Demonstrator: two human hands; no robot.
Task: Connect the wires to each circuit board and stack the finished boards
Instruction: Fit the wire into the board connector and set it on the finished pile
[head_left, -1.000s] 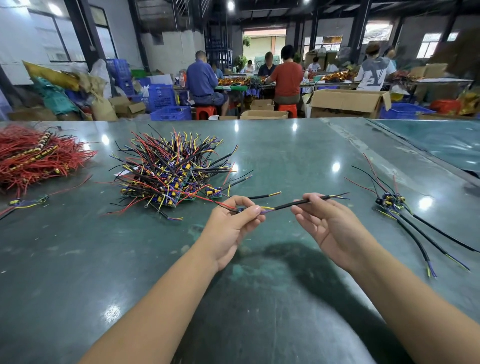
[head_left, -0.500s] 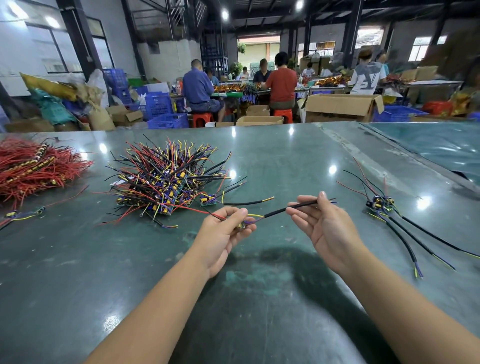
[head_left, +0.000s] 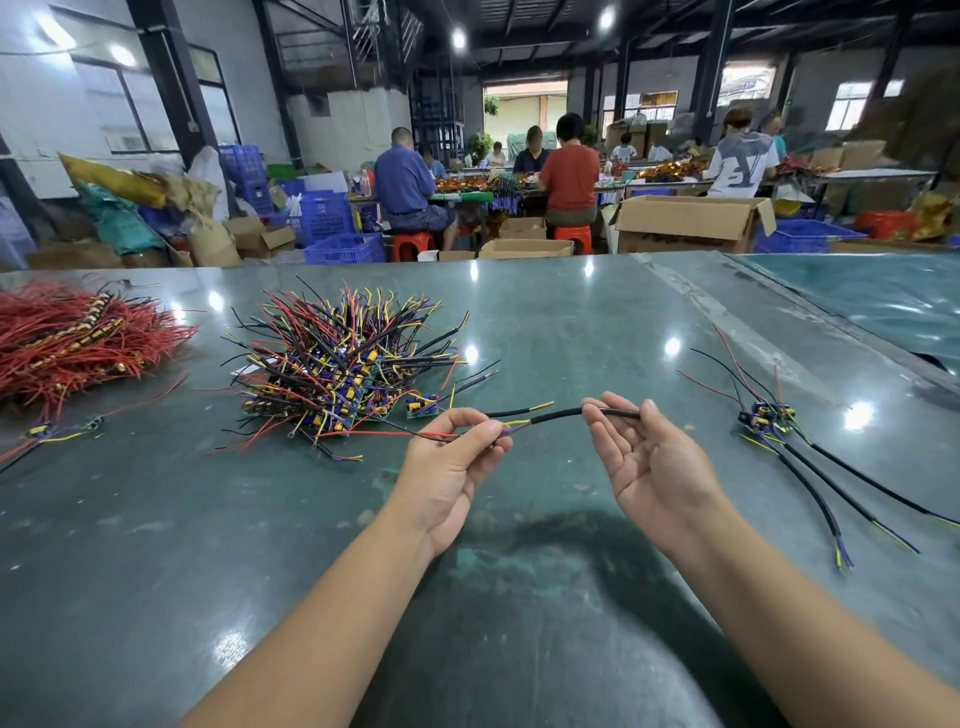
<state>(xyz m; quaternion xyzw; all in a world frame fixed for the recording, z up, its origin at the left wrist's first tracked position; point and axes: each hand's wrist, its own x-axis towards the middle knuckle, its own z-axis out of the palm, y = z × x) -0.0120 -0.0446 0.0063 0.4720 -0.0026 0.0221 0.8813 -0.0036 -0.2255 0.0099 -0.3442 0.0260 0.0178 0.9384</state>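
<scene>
My left hand (head_left: 452, 467) pinches a small board's wires, with red and black leads trailing left toward the pile. A black sheathed cable (head_left: 561, 415) runs from that pinch to my right hand (head_left: 649, 457), which holds its far end between thumb and fingertips, palm up. A big pile of circuit boards with mixed wires (head_left: 343, 374) lies to the left of my hands. To the right lies a small stack of finished boards (head_left: 766, 418) with long black cables fanning toward me.
A heap of red wires (head_left: 72, 338) sits at the far left of the green table (head_left: 311, 545), with one loose board (head_left: 39, 430) near it. A second table (head_left: 883, 296) adjoins at the right. People work among cardboard boxes (head_left: 685, 223) and blue crates beyond.
My right hand slid along the black cable toward its far end and turned more palm-up. The cable now bows between my hands. My left hand keeps its pinch.
</scene>
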